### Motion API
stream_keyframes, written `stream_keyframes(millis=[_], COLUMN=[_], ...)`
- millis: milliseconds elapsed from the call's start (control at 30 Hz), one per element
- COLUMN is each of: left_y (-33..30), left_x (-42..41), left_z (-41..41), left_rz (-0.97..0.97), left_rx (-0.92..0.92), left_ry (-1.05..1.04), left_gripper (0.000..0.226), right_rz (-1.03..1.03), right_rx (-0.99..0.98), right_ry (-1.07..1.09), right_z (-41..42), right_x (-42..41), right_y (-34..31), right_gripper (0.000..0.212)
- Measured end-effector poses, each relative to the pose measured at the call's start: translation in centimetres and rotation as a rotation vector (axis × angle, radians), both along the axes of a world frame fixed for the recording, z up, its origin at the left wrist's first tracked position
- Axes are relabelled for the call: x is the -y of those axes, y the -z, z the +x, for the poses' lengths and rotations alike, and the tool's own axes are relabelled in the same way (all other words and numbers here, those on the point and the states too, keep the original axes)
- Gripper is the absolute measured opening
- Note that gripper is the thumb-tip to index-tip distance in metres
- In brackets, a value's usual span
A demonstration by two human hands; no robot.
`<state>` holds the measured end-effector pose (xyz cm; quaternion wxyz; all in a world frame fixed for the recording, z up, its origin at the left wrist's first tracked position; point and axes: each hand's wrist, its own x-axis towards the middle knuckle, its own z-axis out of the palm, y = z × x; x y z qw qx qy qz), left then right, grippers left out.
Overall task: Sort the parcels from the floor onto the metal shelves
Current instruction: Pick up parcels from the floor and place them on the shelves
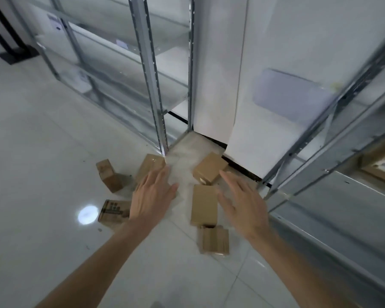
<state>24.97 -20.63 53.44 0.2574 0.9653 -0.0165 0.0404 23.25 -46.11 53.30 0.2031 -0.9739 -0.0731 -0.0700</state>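
Several brown cardboard parcels lie on the white tiled floor below me. A flat parcel (204, 204) lies between my hands. Behind it sits a squarer parcel (210, 167), and nearer me a small parcel (215, 239). To the left are an upright parcel (108, 175), a printed parcel (114, 212) and a parcel (150, 164) partly hidden by my left hand (150, 197). Both my left hand and my right hand (245, 202) reach down with fingers spread and hold nothing. Metal shelves (151, 85) stand behind the parcels.
A second metal shelf unit (333, 196) runs along the right, with boxes (382, 167) on one shelf. A white pillar (242, 74) stands between the two units. A bright light reflection (87, 214) marks the glossy floor at left.
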Motion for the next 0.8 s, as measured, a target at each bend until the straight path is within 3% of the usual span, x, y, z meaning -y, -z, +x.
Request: stream_keyframes(millis=[133, 300, 467, 667, 800], left_y=[9.5, 23.6, 39.0, 56.0, 63.3], left_x=[0.2, 3.1, 7.0, 12.0, 15.0], left_z=[2.7, 3.1, 2.4, 0.3, 0.2], left_rz=[0.021, 0.062, 0.1, 0.114, 0.056], left_rx=[-0.087, -0.223, -0.346, -0.496, -0.515], left_ry=[0.002, 0.07, 0.113, 0.119, 0.11], left_gripper=[0.052, 0.057, 0.062, 0.068, 0.075], right_rz=[0.005, 0.047, 0.023, 0.083, 0.115], right_rx=[-0.131, -0.278, -0.424, -0.559, -0.63], right_ry=[0.073, 0.128, 0.223, 0.376, 0.451], right_z=[1.7, 1.2, 1.6, 0.7, 0.5], right_x=[0.3, 2.4, 5.1, 7.8, 9.1], right_y=[9.0, 23.4, 37.9, 54.4, 61.8], right_gripper=[0.07, 0.05, 0.052, 0.061, 0.079])
